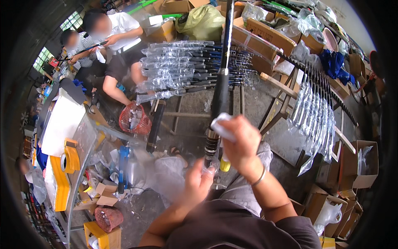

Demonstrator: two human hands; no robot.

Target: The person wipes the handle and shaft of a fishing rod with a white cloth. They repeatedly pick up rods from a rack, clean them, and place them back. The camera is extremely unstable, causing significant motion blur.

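Steadily, left hand [198, 181] curls tight round base of rod [226, 52]; right hand [242, 139] pinches white wad [222, 127] at black grip [220, 93]. Probably best: light, even strokes, base braced.

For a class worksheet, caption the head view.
Left hand grips a black rod; right hand holds white material; wrapped rods lie beyond.

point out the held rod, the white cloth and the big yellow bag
Held rod [220, 93]: head view, on its black grip
White cloth [222, 127]: head view, on its exposed part
Big yellow bag [202, 24]: head view, on its side
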